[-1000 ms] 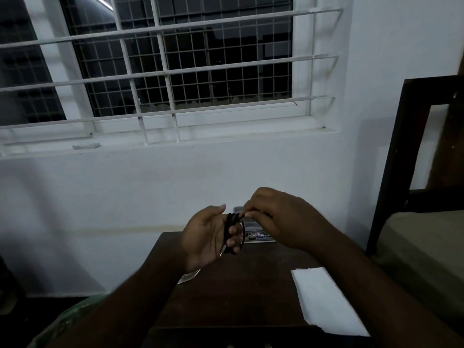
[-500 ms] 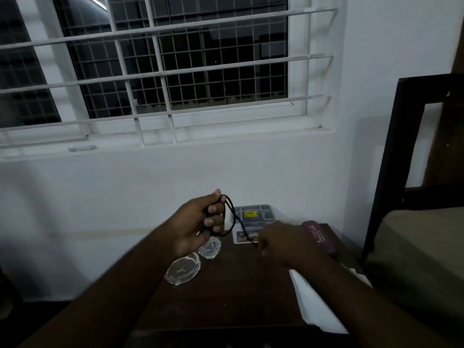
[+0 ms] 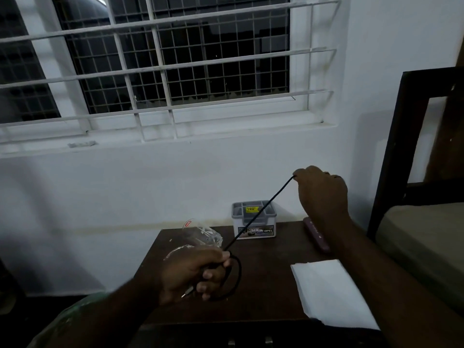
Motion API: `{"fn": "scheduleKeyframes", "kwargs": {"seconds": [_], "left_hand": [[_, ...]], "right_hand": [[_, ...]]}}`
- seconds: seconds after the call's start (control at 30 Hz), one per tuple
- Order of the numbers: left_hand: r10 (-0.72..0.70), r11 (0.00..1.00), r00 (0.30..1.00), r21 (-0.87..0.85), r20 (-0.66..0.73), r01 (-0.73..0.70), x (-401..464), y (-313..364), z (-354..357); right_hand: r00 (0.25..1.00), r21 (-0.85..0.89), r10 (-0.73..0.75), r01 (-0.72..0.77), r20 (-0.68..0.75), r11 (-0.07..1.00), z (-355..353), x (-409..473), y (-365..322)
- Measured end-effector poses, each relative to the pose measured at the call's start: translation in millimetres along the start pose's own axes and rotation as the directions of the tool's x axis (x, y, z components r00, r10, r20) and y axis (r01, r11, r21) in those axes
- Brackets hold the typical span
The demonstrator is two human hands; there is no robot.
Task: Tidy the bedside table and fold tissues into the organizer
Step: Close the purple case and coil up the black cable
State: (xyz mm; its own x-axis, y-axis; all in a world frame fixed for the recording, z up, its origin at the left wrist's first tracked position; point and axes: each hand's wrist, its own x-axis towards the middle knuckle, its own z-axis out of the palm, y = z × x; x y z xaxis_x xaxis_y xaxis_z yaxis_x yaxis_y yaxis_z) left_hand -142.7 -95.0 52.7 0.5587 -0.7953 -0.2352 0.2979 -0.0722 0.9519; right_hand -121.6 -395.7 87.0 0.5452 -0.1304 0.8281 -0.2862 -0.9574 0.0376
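Lower centre of frame: left hand [image 3: 194, 273] grips coiled end of thin black cable [image 3: 259, 213]; right hand [image 3: 322, 190], centre right, pinches other end, cable taut between. Grey plastic organizer [image 3: 254, 218] at dark wooden table [image 3: 263, 272] rear; white folded tissue [image 3: 329, 292] lower right.

Dim, bluish indoor light, night-dark window [image 3: 175, 59], soft wall shadows, wide-angle bending at the edges.

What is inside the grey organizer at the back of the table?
The organizer shows dividers and a yellow label in one compartment. The stretched black cable crosses in front of it. No tissues show; the compartment floors are hidden.
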Motion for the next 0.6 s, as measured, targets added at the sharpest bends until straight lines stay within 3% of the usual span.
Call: {"fn": "scheduleKeyframes", "kwargs": {"seconds": [0.07,0.13,0.17,0.23,0.3,0.33,0.4,0.47,0.53,0.6], "left_hand": [[0.014,1.000,0.998,-0.027,0.053,-0.013,0,-1,3],[0.094,0.986,0.994,-0.143,0.058,-0.084,2,7,2],[0.164,0.963,0.986,-0.223,0.035,-0.153,5,14,0],[0.307,0.888,0.949,-0.338,-0.070,-0.312,12,28,-7],[0.394,0.832,0.887,-0.318,-0.240,-0.455,22,39,-13],[0.422,0.819,0.844,-0.261,-0.330,-0.511,28,42,-15],[0.481,0.824,0.734,-0.038,-0.479,-0.565,37,46,-17],[0.542,0.840,0.687,0.325,-0.483,-0.434,35,46,-9],[0.603,0.700,0.720,0.660,-0.343,-0.272,28,36,1],[0.631,0.543,0.737,0.816,-0.242,-0.197,21,26,13]], "right_hand": [[0.998,-0.008,-0.018,0.019,0.059,1.000,2,-3,-4],[0.951,0.002,-0.042,0.044,0.306,0.999,13,-15,-6],[0.881,0.024,-0.079,0.076,0.466,0.997,17,-22,-8],[0.628,0.156,-0.245,0.195,0.739,0.968,10,-31,-15],[0.375,0.336,-0.433,0.299,0.820,0.893,-5,-36,-31],[0.273,0.438,-0.505,0.273,0.819,0.857,-15,-38,-40],[0.137,0.621,-0.620,0.040,0.773,0.783,-40,-40,-58],[0.140,0.735,-0.723,-0.087,0.677,0.672,-68,-39,-65],[0.282,0.810,-0.771,-0.041,0.571,0.585,-89,-31,-64],[0.427,0.847,-0.770,0.022,0.473,0.532,-100,-25,-61]]}}
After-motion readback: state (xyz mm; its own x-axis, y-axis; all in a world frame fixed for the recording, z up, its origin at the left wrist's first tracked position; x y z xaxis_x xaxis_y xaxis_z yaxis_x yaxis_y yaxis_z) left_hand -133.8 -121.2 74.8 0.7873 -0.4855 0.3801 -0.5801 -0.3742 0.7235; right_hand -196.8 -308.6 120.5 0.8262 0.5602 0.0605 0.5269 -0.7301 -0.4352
